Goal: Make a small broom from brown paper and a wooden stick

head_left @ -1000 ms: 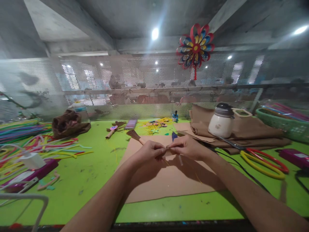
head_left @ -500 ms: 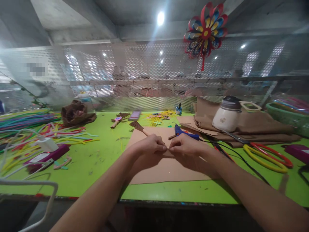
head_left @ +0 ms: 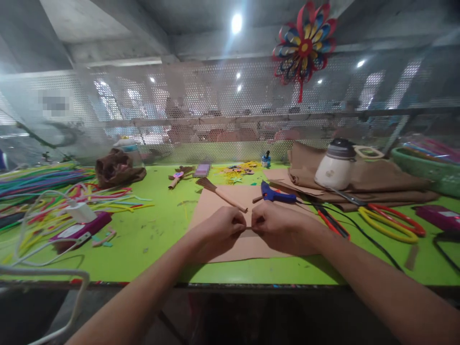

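Observation:
My left hand (head_left: 224, 227) and my right hand (head_left: 278, 223) are both closed in a pinch, close together above a sheet of brown paper (head_left: 230, 251). A thin brown strip (head_left: 248, 228) spans the small gap between the fingertips; most of it is hidden. Just beyond the left hand lies a rolled paper stick with a fringed, broom-like end (head_left: 223, 194). Behind the right hand rests a blue glue gun (head_left: 278, 195), its cord running right. A red and black utility knife (head_left: 332, 223) lies beside the right forearm.
Scissors with red and yellow handles (head_left: 391, 224), a white jar (head_left: 334, 167) and folded brown paper (head_left: 388, 184) occupy the right. On the left are colourful pipe cleaners (head_left: 39, 184), a purple power strip (head_left: 82, 232) and white cables. Yellow scraps (head_left: 237, 170) lie at the back.
My hands have drawn slightly apart, opening a small gap with the strip across it. More of the fringed stick now shows. The view has shifted a little.

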`<move>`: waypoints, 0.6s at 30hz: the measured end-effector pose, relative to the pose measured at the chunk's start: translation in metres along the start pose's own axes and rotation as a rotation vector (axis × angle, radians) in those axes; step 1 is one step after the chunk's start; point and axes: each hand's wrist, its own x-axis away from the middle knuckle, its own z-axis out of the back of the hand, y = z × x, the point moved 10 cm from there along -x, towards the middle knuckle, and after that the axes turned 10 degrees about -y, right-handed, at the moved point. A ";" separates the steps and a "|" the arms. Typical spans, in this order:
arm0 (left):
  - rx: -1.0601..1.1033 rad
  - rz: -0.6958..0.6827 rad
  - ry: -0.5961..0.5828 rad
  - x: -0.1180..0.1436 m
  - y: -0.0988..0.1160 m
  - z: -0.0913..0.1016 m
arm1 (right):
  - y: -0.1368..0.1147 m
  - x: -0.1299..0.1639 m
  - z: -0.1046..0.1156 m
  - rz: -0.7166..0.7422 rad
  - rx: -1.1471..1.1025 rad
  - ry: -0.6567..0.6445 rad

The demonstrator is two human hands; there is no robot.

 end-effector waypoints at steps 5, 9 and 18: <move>-0.108 -0.109 0.131 0.008 0.010 0.004 | -0.026 -0.006 0.000 0.128 0.424 -0.015; -0.127 -0.184 0.151 0.009 0.018 0.003 | -0.031 -0.008 -0.001 0.146 0.467 -0.024; -0.159 -0.192 0.162 0.017 0.027 0.003 | -0.035 -0.002 -0.006 0.128 0.509 -0.045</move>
